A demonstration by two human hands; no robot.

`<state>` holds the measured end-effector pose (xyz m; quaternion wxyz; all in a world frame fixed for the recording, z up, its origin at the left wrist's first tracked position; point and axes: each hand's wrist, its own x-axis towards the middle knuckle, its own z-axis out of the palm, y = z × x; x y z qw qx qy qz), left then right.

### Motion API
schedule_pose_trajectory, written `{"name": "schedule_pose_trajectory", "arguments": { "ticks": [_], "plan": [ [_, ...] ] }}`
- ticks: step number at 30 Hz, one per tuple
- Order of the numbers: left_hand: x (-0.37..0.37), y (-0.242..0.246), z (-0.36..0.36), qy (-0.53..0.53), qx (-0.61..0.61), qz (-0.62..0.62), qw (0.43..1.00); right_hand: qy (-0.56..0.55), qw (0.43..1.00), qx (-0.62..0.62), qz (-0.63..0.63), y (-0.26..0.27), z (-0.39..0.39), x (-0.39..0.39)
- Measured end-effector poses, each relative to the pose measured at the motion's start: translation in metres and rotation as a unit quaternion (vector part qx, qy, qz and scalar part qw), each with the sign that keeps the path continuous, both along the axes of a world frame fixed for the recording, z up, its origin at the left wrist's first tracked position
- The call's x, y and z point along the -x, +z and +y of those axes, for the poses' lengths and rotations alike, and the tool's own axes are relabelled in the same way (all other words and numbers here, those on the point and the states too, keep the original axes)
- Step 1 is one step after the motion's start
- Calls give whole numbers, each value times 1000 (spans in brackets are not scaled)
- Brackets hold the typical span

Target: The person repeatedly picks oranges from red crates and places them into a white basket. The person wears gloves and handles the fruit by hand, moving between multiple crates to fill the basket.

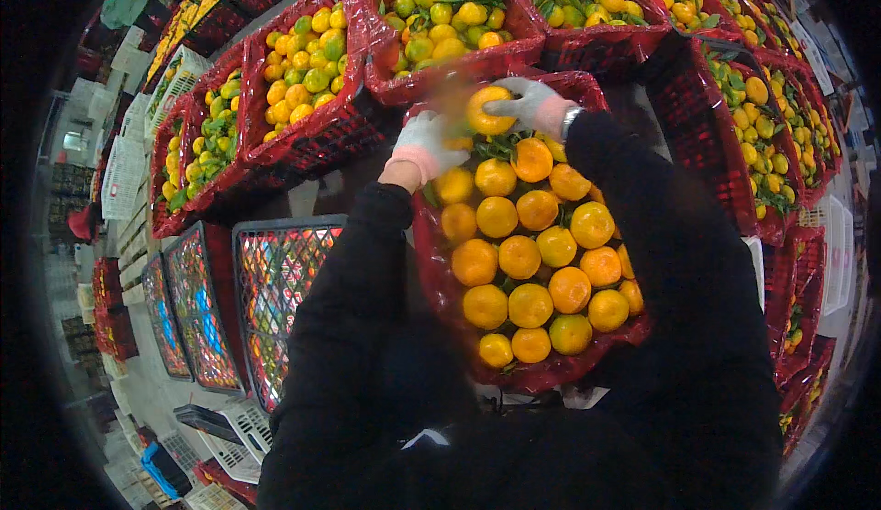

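Observation:
My right hand (533,105), in a white glove with a pink cuff, grips an orange mandarin (489,112) above the far end of a crate. That crate, lined with red plastic film (440,273), stands right in front of me. Rows of mandarins (519,257) fill its near and middle parts, and some green leaves (497,149) show among the fruit at the far end. My left hand (425,144), gloved the same way, is over the crate's far left corner beside other mandarins. A blur covers its fingertips, so whether it holds a fruit is unclear.
Beyond stand red-lined crates (451,73) of green-yellow mandarins, with another crate (310,121) at their left. More fruit crates (729,138) line the right side. On the left, black mesh-topped crates (258,224) stand near white plastic baskets (124,176).

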<state>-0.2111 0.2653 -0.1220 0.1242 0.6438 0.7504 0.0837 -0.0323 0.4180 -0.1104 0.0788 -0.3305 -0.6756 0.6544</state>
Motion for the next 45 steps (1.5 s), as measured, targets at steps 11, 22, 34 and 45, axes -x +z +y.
{"name": "schedule_pose_trajectory", "arguments": {
  "ticks": [11, 22, 34, 45],
  "plan": [
    [5, -7, -1, 28, 22, 41, 998, 50, 989, -80, -112, -56, 14, 17],
    [13, -15, -4, -10, -50, 68, 996, 99, 980, -106, -136, -57, 26, 19],
    [9, -8, -3, 14, -6, 82, 997, 119, 913, -317, -227, -50, 10, 38],
    [15, -13, 14, -23, 84, 10, 996, 162, 907, -280, -270, -35, 16, 37]
  ]
}}
